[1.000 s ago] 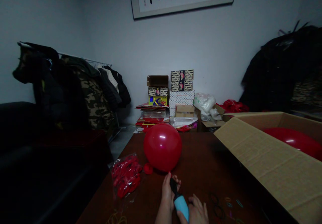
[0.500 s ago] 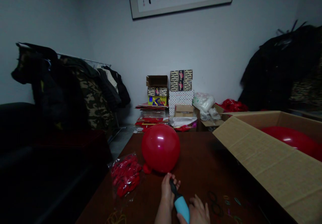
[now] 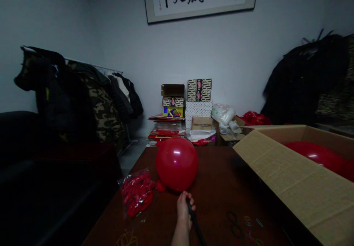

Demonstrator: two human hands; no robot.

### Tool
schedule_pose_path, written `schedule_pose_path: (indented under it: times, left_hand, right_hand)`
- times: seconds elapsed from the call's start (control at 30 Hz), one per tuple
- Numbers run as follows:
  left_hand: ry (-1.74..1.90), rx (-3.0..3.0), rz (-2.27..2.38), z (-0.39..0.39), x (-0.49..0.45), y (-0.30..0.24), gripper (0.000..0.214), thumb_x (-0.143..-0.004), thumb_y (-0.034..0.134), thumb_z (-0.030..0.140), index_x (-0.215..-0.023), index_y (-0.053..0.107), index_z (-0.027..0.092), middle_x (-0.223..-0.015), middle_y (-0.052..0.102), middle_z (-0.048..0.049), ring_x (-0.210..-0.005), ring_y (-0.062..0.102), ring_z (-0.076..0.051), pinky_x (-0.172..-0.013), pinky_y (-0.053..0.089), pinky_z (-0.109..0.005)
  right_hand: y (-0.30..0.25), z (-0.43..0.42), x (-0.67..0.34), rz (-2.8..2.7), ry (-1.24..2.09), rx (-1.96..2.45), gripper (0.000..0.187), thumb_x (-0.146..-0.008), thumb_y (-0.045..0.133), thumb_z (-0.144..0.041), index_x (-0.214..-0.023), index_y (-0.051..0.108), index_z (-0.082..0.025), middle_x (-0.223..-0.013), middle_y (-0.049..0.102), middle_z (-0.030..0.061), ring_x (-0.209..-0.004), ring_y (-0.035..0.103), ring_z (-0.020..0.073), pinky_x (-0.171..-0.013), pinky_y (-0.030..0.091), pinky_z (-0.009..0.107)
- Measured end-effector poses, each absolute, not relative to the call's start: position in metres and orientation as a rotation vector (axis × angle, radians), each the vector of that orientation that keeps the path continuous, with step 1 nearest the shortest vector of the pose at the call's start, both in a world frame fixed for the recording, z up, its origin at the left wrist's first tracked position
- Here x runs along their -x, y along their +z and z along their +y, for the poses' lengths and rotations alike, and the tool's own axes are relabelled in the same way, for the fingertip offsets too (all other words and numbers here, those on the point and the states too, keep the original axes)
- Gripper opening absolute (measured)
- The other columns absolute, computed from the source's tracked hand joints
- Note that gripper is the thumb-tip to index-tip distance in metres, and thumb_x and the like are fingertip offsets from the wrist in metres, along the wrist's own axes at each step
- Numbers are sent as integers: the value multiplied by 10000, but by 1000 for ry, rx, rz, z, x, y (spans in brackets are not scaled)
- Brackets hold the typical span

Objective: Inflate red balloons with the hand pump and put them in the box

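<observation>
Red balloon (image 3: 177, 164) rests on the table (image 3: 218, 179), far side of the left hand (image 3: 183, 209), whose fingers grip its neck and the black pump (image 3: 195, 222). Blue barrel and right hand have left view, suggesting an extended stroke; right fingers cannot be judged.

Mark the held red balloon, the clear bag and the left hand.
Red balloon (image 3: 177, 164), head view, middle of its round body.
Clear bag (image 3: 137, 193), head view, its red-filled middle.
Left hand (image 3: 183, 206), head view, its middle.
</observation>
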State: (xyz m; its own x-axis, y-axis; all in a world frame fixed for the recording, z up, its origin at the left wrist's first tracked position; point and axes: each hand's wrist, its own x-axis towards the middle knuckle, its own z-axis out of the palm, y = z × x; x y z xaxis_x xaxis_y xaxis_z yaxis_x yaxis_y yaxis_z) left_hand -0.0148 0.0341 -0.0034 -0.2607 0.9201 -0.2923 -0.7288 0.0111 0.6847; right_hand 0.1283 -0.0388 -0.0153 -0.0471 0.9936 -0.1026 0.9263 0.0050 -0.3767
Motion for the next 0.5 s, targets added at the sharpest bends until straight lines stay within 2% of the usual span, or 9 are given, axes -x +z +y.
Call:
schedule_pose_path:
  times: [0.1,0.17,0.33,0.5]
  left_hand:
    - [1617,-266,894,34,16,-4,322,-663,687,393,-720,451,182,-601,490,50,-394,354,-31,-352,207,-159]
    - [1618,-250,890,33,16,-4,325,-665,693,392,-725,454,181,-599,493,46,-394,358,-32,-353,205,-158]
    - [1577,-199,844,33,17,-4,306,-695,676,376,-718,436,187,-574,481,48,-392,355,-35,-362,195,-156]
    - [1524,-186,790,32,18,-1,278,-734,645,363,-710,431,187,-557,471,50,-397,358,-39,-379,205,-161]
  right_hand:
    - [-10,-21,-119,-2063,567,2047,350,-819,490,-550,-993,645,-288,-973,678,59,-980,603,244,-810,490,437]
    - [-8,-18,-115,-2055,592,2050,349,-815,492,-549,-965,663,-284,-936,685,67,-967,610,257,-807,487,446]
    - [-5,-17,-109,-2045,610,2023,355,-839,482,-525,-1063,594,-273,-1110,625,36,-1036,562,202,-904,458,428]
    - [-8,-25,-107,-2047,564,1983,268,-856,498,-449,-1049,582,-284,-1170,587,33,-1037,547,196,-860,484,396]
